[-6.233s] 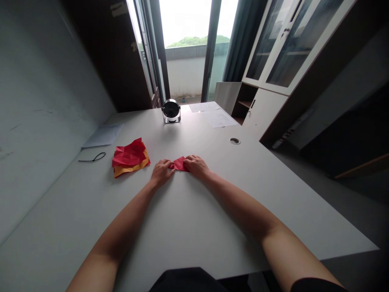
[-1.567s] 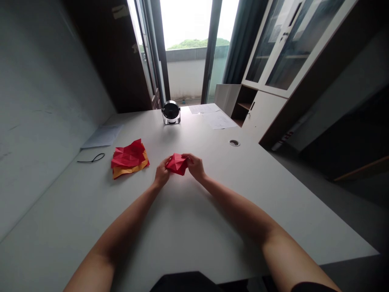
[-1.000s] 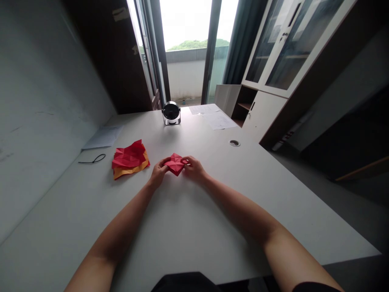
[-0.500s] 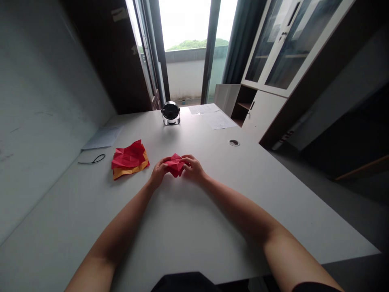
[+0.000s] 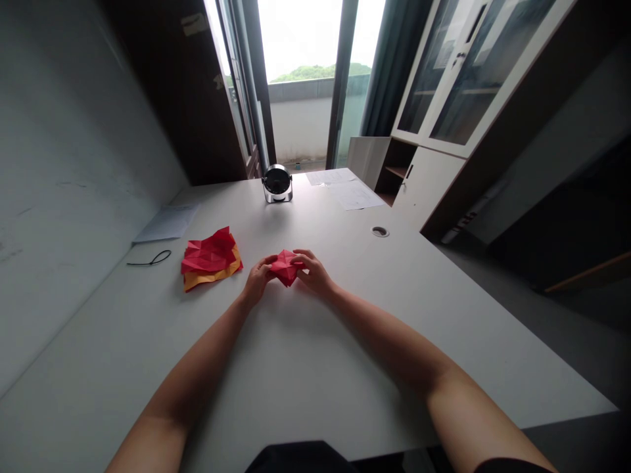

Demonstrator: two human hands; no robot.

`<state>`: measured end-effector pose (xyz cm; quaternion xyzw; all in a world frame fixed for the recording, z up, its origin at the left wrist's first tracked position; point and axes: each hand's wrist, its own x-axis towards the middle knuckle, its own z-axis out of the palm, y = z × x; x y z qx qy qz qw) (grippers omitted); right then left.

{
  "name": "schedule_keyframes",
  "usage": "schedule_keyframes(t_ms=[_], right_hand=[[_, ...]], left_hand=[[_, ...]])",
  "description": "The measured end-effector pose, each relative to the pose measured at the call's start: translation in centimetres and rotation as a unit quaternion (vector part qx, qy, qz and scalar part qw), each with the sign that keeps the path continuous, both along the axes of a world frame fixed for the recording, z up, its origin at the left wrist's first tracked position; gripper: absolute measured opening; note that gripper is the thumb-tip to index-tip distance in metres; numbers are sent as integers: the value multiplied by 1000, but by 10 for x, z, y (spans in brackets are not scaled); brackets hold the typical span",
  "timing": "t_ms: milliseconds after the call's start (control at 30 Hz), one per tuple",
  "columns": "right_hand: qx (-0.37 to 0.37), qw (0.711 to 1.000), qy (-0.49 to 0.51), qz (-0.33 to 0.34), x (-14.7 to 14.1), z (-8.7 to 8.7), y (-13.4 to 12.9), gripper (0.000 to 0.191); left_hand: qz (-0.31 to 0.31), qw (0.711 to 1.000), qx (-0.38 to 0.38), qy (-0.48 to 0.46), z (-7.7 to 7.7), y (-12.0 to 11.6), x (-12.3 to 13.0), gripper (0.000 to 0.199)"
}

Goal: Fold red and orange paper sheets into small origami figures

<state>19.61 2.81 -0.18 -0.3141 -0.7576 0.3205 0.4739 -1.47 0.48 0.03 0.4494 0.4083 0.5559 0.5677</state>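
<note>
From where I'm standing, both bare hands are working at a folded red paper [image 5: 284, 266] over the middle of the white table [image 5: 305, 368]. The left hand [image 5: 257, 277] is pinching its left corner, the thumb on the near side and the fingers curling along the far side, closed down to the paper's thickness. The right hand [image 5: 314, 270] is gripping the right side, its fingers reaching over the top and the thumb sitting lower, with only the paper between them. The piece is showing creases meeting near its middle and a point facing the near side; I can't tell whether it is touching the tabletop.

To the left, crumpled red paper [image 5: 210, 253] is lying over an orange sheet [image 5: 211, 276], well apart from the hands. Farther left, a looped black cord [image 5: 154, 259] is resting near a pale sheet [image 5: 167, 220] by the wall. At the far side, a round black device [image 5: 277, 180] is standing upright on its metal stand, and white papers [image 5: 357, 195] are lying to the right of it. Nearer than those papers, a round cable hole [image 5: 379, 231] is showing in the tabletop
</note>
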Motion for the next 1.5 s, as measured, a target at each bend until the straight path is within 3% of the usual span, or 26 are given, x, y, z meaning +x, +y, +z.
schedule_keyframes(t_ms=[333,500,600,833,967,1200,1333,1500], right_hand=[[57,998,17,18,1,-8,7,22],[76,996,-2,43,0,-8,5,24],[79,997,-11,24,0,-10,7,22],[16,1000,-1,-27,3,-14,13,24],[6,999,2,-39,3,-15,14,22],[-22,997,43,-53,2,-17,19,24],[-49,996,75,-23,4,-18,22,31],[-30,995,92,6,3,-20,25,31]], left_hand=[[-8,1000,20,15,-1,-3,4,46],[11,1000,4,15,-1,-2,1,28],[19,1000,-1,19,0,-2,1,21],[-40,992,66,100,8,-11,8,41],[-51,991,90,90,11,-13,9,46],[-26,992,78,94,7,-7,7,20],[-2,995,62,74,4,-5,7,20],[5,997,68,47,2,-4,8,23]])
